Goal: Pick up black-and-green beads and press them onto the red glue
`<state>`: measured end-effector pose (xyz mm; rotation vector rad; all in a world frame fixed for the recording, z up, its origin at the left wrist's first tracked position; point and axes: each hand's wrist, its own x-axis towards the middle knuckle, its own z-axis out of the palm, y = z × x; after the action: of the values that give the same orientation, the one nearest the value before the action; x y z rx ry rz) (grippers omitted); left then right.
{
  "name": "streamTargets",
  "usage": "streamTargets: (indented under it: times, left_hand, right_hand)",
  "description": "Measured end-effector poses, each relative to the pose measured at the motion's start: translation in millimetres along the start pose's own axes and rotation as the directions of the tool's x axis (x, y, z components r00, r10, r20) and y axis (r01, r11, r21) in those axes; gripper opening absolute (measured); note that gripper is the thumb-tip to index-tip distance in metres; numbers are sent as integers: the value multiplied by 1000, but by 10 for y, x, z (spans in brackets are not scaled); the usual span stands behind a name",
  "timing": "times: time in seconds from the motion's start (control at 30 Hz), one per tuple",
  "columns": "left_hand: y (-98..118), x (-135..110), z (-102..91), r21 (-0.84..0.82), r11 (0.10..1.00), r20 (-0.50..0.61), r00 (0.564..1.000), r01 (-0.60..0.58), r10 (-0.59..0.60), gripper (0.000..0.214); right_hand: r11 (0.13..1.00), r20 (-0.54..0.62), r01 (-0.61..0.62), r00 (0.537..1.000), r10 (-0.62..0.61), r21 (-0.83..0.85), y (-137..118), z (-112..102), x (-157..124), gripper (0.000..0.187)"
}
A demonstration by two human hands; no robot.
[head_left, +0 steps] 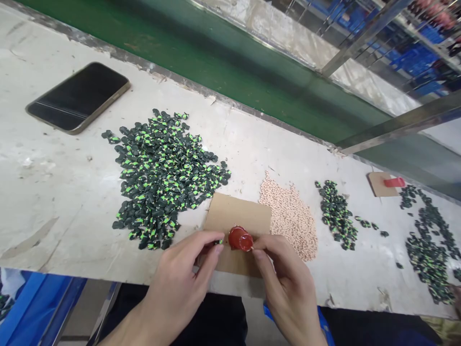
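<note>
Between thumb and forefinger, my left hand (187, 269) pinches a small black-and-green piece (219, 241). My right hand (288, 278) is pinched at the rim of a small red cup (239, 239), its fingertips closed on a tiny pale bead (252, 247) that is mostly hidden. The red cup sits on a piece of cardboard (239, 211) at the table's front edge. To the left spreads a large heap of black-and-green pieces (162, 173). Right of the cardboard lies a pile of tiny pinkish beads (288, 216).
A phone (81, 96) lies at the back left of the white table (245, 134). Smaller piles of black-and-green pieces (336, 214) lie to the right. Farther off is another cardboard piece (378, 185) with a red cup (394, 182). A green belt (216, 67) runs behind the table.
</note>
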<state>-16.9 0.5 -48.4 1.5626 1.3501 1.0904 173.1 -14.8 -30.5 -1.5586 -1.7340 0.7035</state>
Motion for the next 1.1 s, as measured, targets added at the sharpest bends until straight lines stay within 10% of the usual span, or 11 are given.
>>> streamTargets:
  times: [0.33,0.63,1.1]
  left_hand:
    - [239,25,-58,-268,947,82,984,177,-161,28]
    - [478,126,75,-515,559,476,759,650,-444,11]
    - [546,188,92,-529,663,380,846,530,-373,15]
  right_hand:
    - [917,49,-220,975,216,334,-54,-130,-49,13]
    - [523,224,-362,924,309,772,-169,-169,-137,8]
    - [789,93,-242,969,231,565,-219,-230,-131,10]
